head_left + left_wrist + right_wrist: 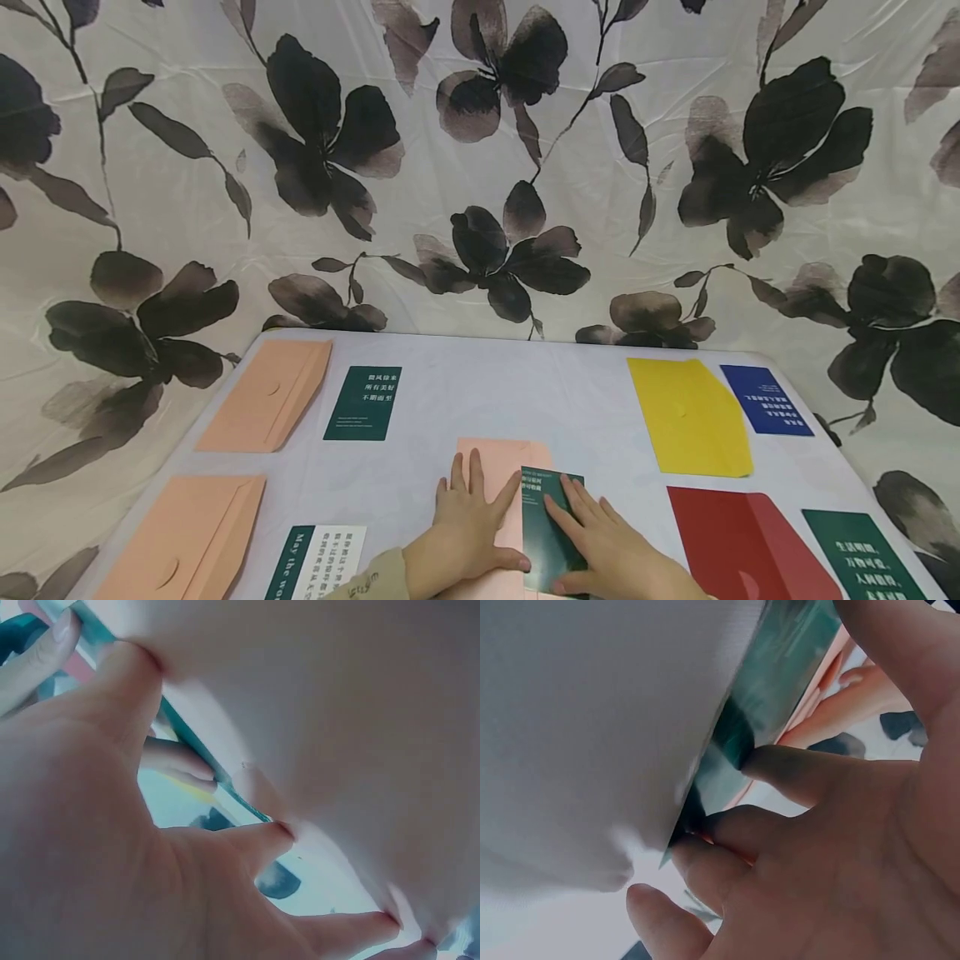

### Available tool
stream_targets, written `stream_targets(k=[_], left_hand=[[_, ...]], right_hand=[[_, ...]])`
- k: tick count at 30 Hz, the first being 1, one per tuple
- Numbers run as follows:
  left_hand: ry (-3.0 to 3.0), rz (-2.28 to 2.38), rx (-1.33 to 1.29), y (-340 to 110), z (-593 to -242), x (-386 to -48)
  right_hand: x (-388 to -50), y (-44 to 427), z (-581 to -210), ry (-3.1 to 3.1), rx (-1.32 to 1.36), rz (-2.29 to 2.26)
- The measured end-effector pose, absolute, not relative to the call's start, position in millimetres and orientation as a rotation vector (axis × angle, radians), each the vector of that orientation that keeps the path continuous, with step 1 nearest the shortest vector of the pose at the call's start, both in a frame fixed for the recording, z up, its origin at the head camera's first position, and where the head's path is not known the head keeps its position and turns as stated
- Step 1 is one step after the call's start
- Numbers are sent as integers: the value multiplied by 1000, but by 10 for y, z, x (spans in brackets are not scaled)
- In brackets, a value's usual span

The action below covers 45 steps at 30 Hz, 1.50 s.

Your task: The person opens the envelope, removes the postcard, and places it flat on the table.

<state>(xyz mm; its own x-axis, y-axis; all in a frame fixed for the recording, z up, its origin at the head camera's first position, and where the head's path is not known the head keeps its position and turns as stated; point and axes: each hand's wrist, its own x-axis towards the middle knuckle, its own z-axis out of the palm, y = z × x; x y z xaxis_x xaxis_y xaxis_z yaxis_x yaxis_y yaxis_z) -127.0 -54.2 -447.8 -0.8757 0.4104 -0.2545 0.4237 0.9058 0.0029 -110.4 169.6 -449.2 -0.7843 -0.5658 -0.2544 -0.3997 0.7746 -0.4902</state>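
Note:
In the head view, a pale pink envelope (pixel 491 467) lies at the front middle of the white table, with a dark green printed card (pixel 542 533) over its right part. My left hand (pixel 467 527) rests on the envelope, fingers spread, its thumb reaching the card's left edge. Flat on the card's right side lies my right hand (pixel 618 537), fingers extended. The right wrist view has that hand's fingertips (pixel 761 759) touching the glossy green card (pixel 791 667). Much of the left wrist view is a pale, blurred surface under the left fingertips (pixel 281 832).
Two peach envelopes (pixel 266 392) stand at the left, beside a green card (pixel 363 404) and a green-and-white card (pixel 322 562). At right lie a yellow envelope (pixel 686 425), blue card (pixel 767 400), red envelope (pixel 731 537) and another green card (pixel 840 533). Floral cloth (pixel 525 317) hangs behind.

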Motion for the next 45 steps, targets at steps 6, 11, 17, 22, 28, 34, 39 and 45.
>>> stream_targets(k=[6,11,17,22,28,34,39,45], left_hand=[[2816,-39,633,-537,-4469,-1275],[2831,-94,646,-525,-4463,-1272],[2821,-107,633,-514,-4455,-1277],[2795,6,680,-486,-4392,-1276],[2741,107,844,-411,-4379,-1233],[2720,145,873,-356,-4427,-1177],[2720,106,848,-363,-4460,-1151],[2723,62,838,-391,-4470,-1139]], right_hand=[[-1096,1774,-4492,2566,-720,-608],[-1096,1835,-4489,2561,-707,-620],[-1098,1941,-4475,2529,-634,-653],[-1093,2019,-4459,2525,-604,-667],[-1096,2008,-4380,2547,-549,-667],[-1107,1987,-4382,2647,-503,-774],[-1173,1991,-4447,2743,-353,-834],[-1261,2066,-4481,2796,-346,-805]])
